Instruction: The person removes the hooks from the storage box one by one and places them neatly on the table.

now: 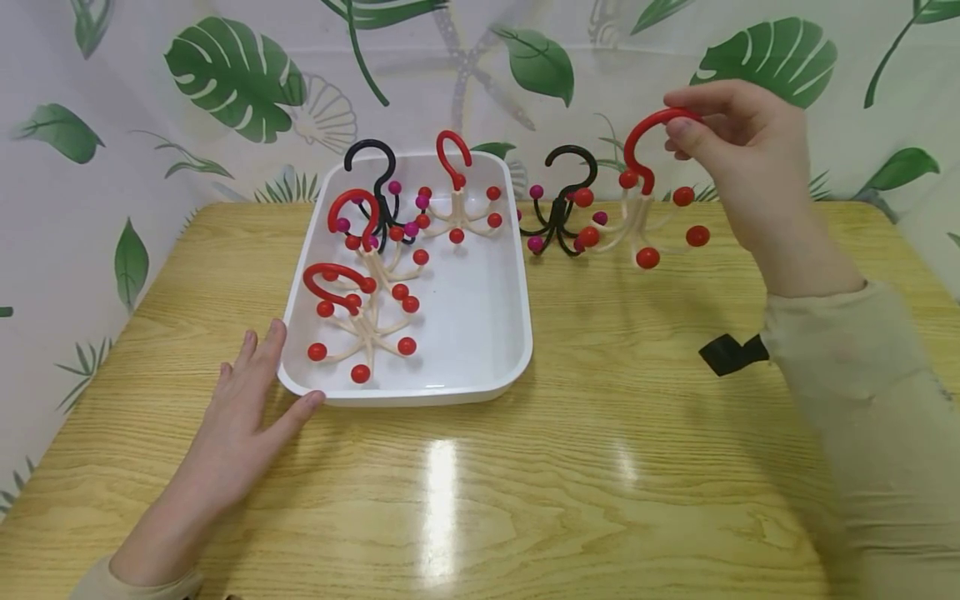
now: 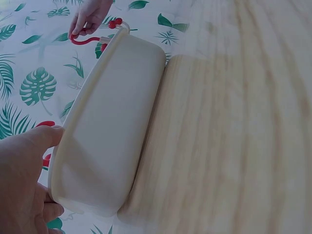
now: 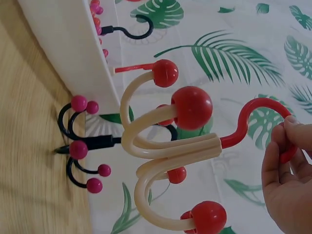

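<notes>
My right hand (image 1: 757, 158) pinches the red top hook of a multi-arm hanger (image 1: 637, 221) between thumb and fingers. Its beige arms, tipped with red balls, hang above the table right of a white tray (image 1: 420, 398). A black hanger (image 1: 558, 212) with magenta balls stands behind it, beside the tray. At the tray's near left corner, my left hand (image 1: 240, 417) touches the rim, thumb at the front and fingers along the left side. Inside are a black hanger (image 1: 384, 217) and several red-hooked ones, including a near one (image 1: 365, 329) and a far one (image 1: 457, 204).
The wooden table (image 1: 600, 500) meets a leaf-patterned cloth (image 1: 465, 100) at the back. Near the right sleeve (image 1: 862, 400) a black strap (image 1: 723, 354) shows above the table.
</notes>
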`<state>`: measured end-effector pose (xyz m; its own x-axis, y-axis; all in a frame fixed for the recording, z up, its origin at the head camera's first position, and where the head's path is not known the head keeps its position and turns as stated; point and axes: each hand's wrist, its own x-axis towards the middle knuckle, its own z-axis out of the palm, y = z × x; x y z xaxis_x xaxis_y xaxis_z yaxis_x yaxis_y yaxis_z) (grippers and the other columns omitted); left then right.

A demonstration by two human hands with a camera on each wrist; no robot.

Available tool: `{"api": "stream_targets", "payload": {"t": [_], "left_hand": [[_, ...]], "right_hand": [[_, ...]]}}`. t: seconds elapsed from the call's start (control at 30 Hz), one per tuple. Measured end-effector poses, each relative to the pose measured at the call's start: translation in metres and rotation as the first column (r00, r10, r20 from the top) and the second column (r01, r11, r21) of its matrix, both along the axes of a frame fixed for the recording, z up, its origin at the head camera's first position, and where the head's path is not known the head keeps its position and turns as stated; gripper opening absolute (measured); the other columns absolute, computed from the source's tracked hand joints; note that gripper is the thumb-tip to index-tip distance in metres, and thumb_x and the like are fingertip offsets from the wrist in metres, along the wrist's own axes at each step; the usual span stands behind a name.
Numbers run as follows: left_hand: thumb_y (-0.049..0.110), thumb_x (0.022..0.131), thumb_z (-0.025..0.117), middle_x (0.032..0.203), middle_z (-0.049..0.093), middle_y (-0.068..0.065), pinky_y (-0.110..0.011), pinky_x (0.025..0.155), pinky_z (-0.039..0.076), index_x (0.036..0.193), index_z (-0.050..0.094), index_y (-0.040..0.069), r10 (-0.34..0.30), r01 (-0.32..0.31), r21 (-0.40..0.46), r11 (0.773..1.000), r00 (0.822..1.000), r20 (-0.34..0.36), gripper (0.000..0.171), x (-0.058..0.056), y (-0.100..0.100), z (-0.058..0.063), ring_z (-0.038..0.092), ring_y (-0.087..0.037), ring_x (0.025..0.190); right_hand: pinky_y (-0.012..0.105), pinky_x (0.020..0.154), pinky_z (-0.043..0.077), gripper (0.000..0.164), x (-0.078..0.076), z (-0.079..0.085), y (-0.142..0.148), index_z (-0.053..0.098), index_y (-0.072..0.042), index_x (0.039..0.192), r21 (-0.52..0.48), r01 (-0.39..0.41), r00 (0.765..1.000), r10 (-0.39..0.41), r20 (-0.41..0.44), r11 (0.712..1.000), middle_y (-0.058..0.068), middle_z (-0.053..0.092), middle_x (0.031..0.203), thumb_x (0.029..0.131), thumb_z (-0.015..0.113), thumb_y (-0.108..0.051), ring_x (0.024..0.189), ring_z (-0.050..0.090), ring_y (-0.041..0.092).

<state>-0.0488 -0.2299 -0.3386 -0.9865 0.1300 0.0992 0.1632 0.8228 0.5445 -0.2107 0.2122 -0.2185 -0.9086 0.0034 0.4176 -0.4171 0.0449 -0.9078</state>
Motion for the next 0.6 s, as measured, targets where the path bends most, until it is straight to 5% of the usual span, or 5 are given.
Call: {"api": "stream_targets", "payload": {"t": [0.6], "left_hand": [[0.044,0.095,0.055,0.158,0.014,-0.010,-0.058,0.112,-0.002,0.155,0.008,0.013,-0.006,0.006,0.007,1.000,1.000,-0.007,0.082,0.000,-0.001,0.000,0.001,-0.036,0.144]], "right_hand": [[0.013,0.082,0.048,0.032,-0.029,-0.018,0.032,0.069,-0.003,0.111,-0.067,0.109,0.974,-0.093,0.205,0.992,0.004,0.064,0.104,0.081,0.075,-0.012,0.090,0.060,0.016]]}}
